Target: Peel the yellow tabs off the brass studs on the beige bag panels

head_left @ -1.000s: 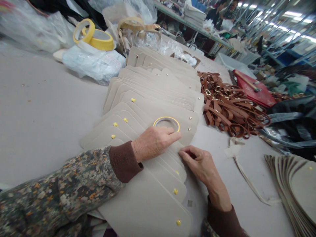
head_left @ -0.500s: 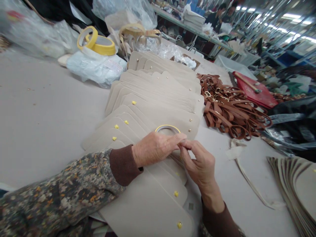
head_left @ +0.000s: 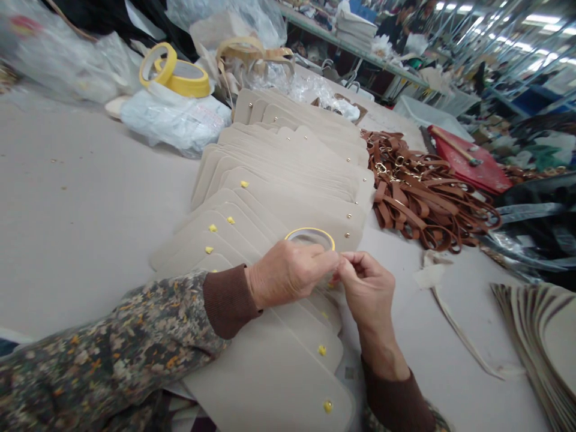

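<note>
My left hand (head_left: 294, 269) is closed around a thin roll of yellow tape (head_left: 310, 231), whose upper rim shows above the knuckles. Close against it, my right hand (head_left: 368, 283) pinches thumb and forefinger together; whatever lies between those fingertips is too small to make out. Both hands are above overlapping beige panels (head_left: 279, 210) spread in a long fan over the table. Small yellow tape pieces (head_left: 322, 350) are stuck near the corners of several nearer panels. Farther panels show small bare metal studs (head_left: 349, 216) along their edges.
Brown straps with metal clasps (head_left: 418, 192) lie piled at the right, beside a red board (head_left: 468, 159) with a hammer-like tool. Two yellow tape rolls (head_left: 180, 75) rest on a plastic-wrapped bundle (head_left: 175, 120). More stacked panels (head_left: 540, 336) stand at the right edge.
My right hand's fingers have shifted slightly right and are pinching at my left fingertips. The tape roll has moved a little right with my left hand, and the view has shifted slightly.
</note>
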The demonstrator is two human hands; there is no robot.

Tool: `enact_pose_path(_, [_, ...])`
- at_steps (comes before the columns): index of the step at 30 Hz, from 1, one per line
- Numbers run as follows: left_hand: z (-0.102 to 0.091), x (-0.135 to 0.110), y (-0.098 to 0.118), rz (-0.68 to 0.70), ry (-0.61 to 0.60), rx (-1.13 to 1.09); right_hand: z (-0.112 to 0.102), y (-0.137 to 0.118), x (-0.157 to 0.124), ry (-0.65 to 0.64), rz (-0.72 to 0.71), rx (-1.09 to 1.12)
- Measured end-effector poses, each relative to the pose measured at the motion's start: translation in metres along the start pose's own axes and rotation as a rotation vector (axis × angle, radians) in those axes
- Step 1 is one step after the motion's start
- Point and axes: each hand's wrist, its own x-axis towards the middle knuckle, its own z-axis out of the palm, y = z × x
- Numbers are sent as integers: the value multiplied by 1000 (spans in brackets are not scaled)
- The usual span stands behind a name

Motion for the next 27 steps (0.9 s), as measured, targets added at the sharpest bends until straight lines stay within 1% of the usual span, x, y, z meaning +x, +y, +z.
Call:
enact_pose_path(2, [2,0,0,-13,-23,27,-6,7,7,8,145,71])
enact_pose_path(4, [5,2,-3,-52,-79,98,-14,15,12,-42,220,86])
enact_pose_path(8, [13,4,-11,-82,-204,209,-24,26,16,-188,265,52])
enact_pose_path(10, [14,5,-13,-84,-227,206,-25,29,16,-232,277,28])
enact_pose_path(13, [16,3,-13,-80,-246,180,-23,30,15,-265,281,-11])
enact_pose_path(17, [17,1,-13,-69,-265,149,-21,30,15,-266,232,-123])
enact_pose_path(19, [17,1,-14,-70,-266,146,-19,29,15,-268,166,-218])
enact_pose_path(24, [19,0,-15,-73,-246,148,-11,24,16,-229,-73,-457])
enact_pose_path(27, [20,-1,-15,-73,-239,144,-9,24,15,-188,-105,-515])
